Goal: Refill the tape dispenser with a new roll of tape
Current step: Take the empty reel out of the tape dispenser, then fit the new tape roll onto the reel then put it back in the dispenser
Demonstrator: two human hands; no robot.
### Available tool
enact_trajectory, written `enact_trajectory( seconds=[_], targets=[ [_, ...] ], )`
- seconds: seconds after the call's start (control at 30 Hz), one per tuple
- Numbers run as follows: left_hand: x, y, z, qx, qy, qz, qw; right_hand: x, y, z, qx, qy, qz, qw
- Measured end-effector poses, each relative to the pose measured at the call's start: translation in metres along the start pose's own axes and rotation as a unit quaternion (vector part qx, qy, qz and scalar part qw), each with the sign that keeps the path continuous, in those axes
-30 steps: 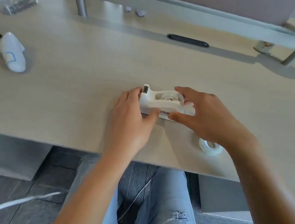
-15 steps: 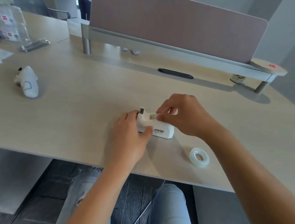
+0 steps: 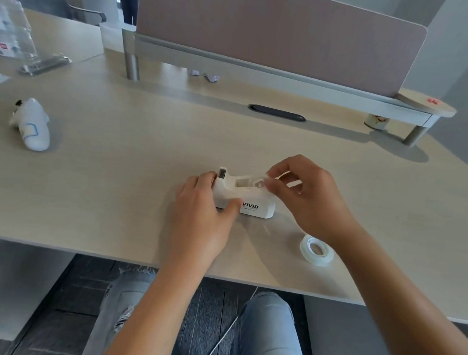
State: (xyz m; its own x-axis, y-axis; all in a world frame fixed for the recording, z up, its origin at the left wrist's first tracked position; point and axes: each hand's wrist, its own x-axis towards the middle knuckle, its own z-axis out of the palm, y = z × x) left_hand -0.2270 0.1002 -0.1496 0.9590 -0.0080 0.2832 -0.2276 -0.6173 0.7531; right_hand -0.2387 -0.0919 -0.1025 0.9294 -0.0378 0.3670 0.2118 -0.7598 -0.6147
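White plastic tape dispenser sat on the desk. The left hand gripped its cutter end. The right hand pinched something small above its well. The clear tape roll, right of the dispenser, looked light and slippery; its rim seemed the best hold.

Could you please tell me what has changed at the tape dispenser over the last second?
The right hand left the dispenser's rear end, moved over its well and now pinches a small whitish part there; what it is cannot be told. The left hand still steadies the cutter end, and the new tape roll stays on the desk.
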Motion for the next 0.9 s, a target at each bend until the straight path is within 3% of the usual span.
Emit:
enact_trajectory(
  seconds=[0.13,0.27,0.33,0.63,0.77,0.9],
  targets=[
    [-0.004,0.003,-0.002,-0.038,0.038,0.015,0.998,-0.002,-0.003,0.004,0.080,0.037,0.026,0.996],
    [-0.008,0.012,-0.003,-0.103,0.161,0.117,0.974,-0.002,-0.011,-0.005,0.152,0.057,0.041,0.986],
    [-0.011,0.023,-0.005,-0.156,0.176,0.140,0.962,-0.009,-0.018,-0.011,0.203,0.057,0.044,0.977],
    [-0.023,0.072,-0.006,-0.408,-0.032,0.022,0.912,-0.049,-0.029,-0.044,0.302,0.066,0.068,0.949],
    [-0.028,0.080,-0.003,-0.508,-0.103,-0.049,0.854,-0.056,-0.024,-0.052,0.356,0.053,0.093,0.928],
    [-0.032,0.081,0.000,-0.570,-0.157,-0.077,0.803,-0.060,-0.018,-0.057,0.446,0.031,0.125,0.886]
  ],
)
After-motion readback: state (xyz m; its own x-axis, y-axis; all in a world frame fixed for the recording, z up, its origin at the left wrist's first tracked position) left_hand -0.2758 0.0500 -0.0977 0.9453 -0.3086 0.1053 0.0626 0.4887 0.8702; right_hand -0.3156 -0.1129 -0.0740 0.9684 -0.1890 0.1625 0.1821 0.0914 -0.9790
